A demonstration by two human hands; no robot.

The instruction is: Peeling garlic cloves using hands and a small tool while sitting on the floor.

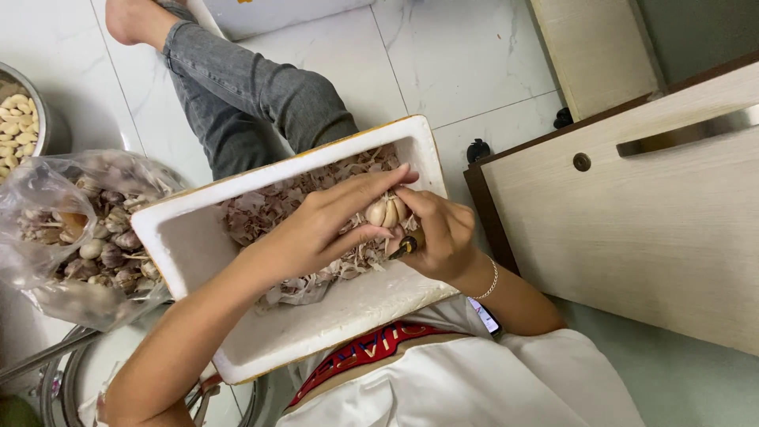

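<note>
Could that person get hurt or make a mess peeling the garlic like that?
Maybe. The right hand grips a small knife close to the left hand, whose fingers pinch the garlic bulb, so a slip could nick a finger. The white foam box full of garlic skins seems to rest on the lap and could tip, spilling them on the floor.

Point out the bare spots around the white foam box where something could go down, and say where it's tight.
Bare white floor tiles lie past the foam box, between the bent leg and the wooden cabinet. Crowded: the box, full of garlic skins beneath both hands, and its side where the plastic bag of garlic bulbs and metal bowl of peeled cloves sit.
</note>
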